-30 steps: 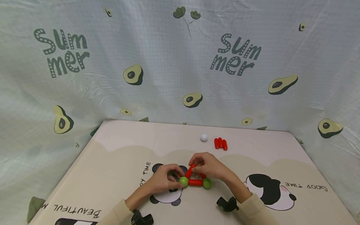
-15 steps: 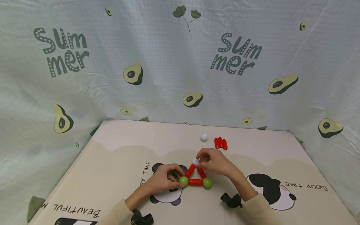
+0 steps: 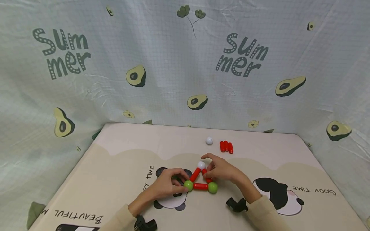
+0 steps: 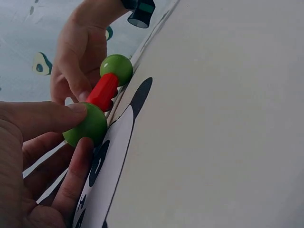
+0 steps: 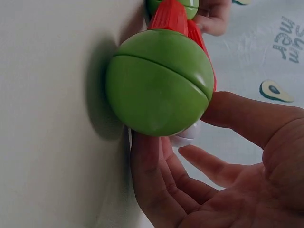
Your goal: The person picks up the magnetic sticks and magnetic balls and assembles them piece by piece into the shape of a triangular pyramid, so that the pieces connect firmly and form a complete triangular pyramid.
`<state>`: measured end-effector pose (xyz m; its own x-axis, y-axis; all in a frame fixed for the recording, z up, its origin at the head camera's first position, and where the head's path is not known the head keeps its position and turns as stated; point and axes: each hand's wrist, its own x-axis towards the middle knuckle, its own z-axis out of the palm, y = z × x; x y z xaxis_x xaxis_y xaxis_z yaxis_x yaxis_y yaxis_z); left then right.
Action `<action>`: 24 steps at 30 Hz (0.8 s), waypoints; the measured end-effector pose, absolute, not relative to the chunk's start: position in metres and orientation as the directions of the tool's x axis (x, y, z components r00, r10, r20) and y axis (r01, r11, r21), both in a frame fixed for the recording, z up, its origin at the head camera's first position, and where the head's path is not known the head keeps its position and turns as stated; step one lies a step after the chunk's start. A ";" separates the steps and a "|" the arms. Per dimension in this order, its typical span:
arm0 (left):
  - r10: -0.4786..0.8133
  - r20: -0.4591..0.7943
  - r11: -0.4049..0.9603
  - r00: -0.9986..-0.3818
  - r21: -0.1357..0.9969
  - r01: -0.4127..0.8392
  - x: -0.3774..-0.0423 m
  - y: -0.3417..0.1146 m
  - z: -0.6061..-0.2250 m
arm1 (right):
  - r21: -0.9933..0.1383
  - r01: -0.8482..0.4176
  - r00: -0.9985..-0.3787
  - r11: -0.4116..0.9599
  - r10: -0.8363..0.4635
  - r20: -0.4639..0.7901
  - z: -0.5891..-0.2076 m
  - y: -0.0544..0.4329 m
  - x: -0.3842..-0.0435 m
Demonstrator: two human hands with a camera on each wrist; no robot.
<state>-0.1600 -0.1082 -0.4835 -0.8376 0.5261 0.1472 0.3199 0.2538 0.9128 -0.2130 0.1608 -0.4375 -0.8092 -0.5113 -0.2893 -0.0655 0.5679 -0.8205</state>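
Note:
A flat triangle of magnetic sticks and balls lies on the table. Its near corners are a left green ball point(image 3: 188, 185) and a right green ball point(image 3: 213, 187), joined by a red stick point(image 3: 200, 186). The far corner is a white ball point(image 3: 201, 165), with a left red stick point(image 3: 195, 175) and a right red stick point(image 3: 204, 171) running to it. My left hand point(image 3: 170, 183) pinches the left green ball between thumb and fingers. My right hand point(image 3: 222, 170) holds the right red stick, its index finger raised near the white ball; the right green ball hides that grip in the right wrist view.
Farther back on the table point(image 3: 130, 134) lie a loose white ball point(image 3: 209, 141) and three loose red sticks point(image 3: 226, 146) side by side. A patterned cloth point(image 3: 167, 64) hangs behind the table's back edge.
My right hand first covered the far corner, then held the white ball there. It has now shifted down to the right red stick, uncovering the ball. The left hand stays put.

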 end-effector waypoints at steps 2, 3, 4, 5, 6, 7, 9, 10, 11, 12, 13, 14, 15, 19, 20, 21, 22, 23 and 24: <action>0.525 0.145 0.252 -0.838 0.914 0.316 -0.160 -0.108 -0.483 | -0.831 -0.055 -0.808 0.553 -0.514 -0.289 -0.437 0.161 -0.213; 0.524 0.143 0.253 -0.839 0.915 0.314 -0.160 -0.108 -0.483 | -0.836 -0.054 -0.807 0.546 -0.517 -0.285 -0.436 0.161 -0.213; 0.523 0.141 0.254 -0.841 0.916 0.311 -0.160 -0.108 -0.482 | -0.841 -0.056 -0.805 0.539 -0.522 -0.281 -0.436 0.161 -0.213; 0.523 0.139 0.254 -0.841 0.916 0.310 -0.160 -0.108 -0.482 | -0.844 -0.056 -0.803 0.533 -0.527 -0.279 -0.435 0.161 -0.213; 0.522 0.138 0.254 -0.842 0.917 0.307 -0.160 -0.108 -0.482 | -0.847 -0.057 -0.802 0.528 -0.530 -0.277 -0.435 0.161 -0.213; 0.522 0.136 0.255 -0.842 0.917 0.306 -0.160 -0.108 -0.482 | -0.849 -0.059 -0.801 0.525 -0.533 -0.274 -0.435 0.161 -0.213; 0.521 0.136 0.256 -0.842 0.917 0.306 -0.160 -0.108 -0.482 | -0.851 -0.060 -0.800 0.522 -0.535 -0.272 -0.435 0.160 -0.213; 0.521 0.135 0.258 -0.843 0.917 0.306 -0.160 -0.108 -0.482 | -0.852 -0.059 -0.799 0.520 -0.536 -0.272 -0.434 0.160 -0.213; 0.521 0.134 0.258 -0.843 0.917 0.306 -0.160 -0.108 -0.483 | -0.853 -0.058 -0.799 0.519 -0.536 -0.272 -0.434 0.160 -0.213; 0.521 0.134 0.258 -0.843 0.916 0.306 -0.160 -0.108 -0.483 | -0.853 -0.057 -0.799 0.519 -0.536 -0.272 -0.434 0.160 -0.213; 0.521 0.134 0.259 -0.843 0.916 0.305 -0.160 -0.108 -0.483 | -0.853 -0.057 -0.799 0.519 -0.536 -0.272 -0.435 0.160 -0.212; 0.521 0.133 0.259 -0.843 0.917 0.304 -0.160 -0.108 -0.483 | -0.853 -0.058 -0.799 0.519 -0.536 -0.272 -0.435 0.160 -0.212; 0.521 0.133 0.258 -0.843 0.917 0.304 -0.160 -0.108 -0.483 | -0.854 -0.058 -0.798 0.518 -0.537 -0.271 -0.435 0.160 -0.212; 0.522 0.129 0.254 -0.843 0.920 0.298 -0.160 -0.108 -0.483 | -0.852 -0.067 -0.795 0.519 -0.544 -0.269 -0.434 0.161 -0.212; 0.522 0.129 0.252 -0.843 0.921 0.297 -0.160 -0.108 -0.483 | -0.851 -0.071 -0.794 0.521 -0.546 -0.268 -0.434 0.161 -0.212; 0.523 0.130 0.252 -0.842 0.921 0.299 -0.160 -0.108 -0.484 | -0.849 -0.077 -0.793 0.523 -0.548 -0.266 -0.434 0.162 -0.212; 0.523 0.130 0.252 -0.843 0.921 0.298 -0.161 -0.108 -0.484 | -0.847 -0.080 -0.793 0.525 -0.548 -0.265 -0.434 0.162 -0.213; 0.523 0.130 0.252 -0.842 0.920 0.299 -0.161 -0.108 -0.484 | -0.846 -0.084 -0.793 0.526 -0.550 -0.263 -0.434 0.162 -0.213; 0.523 0.130 0.252 -0.842 0.920 0.299 -0.161 -0.108 -0.484 | -0.845 -0.086 -0.792 0.528 -0.551 -0.264 -0.434 0.162 -0.213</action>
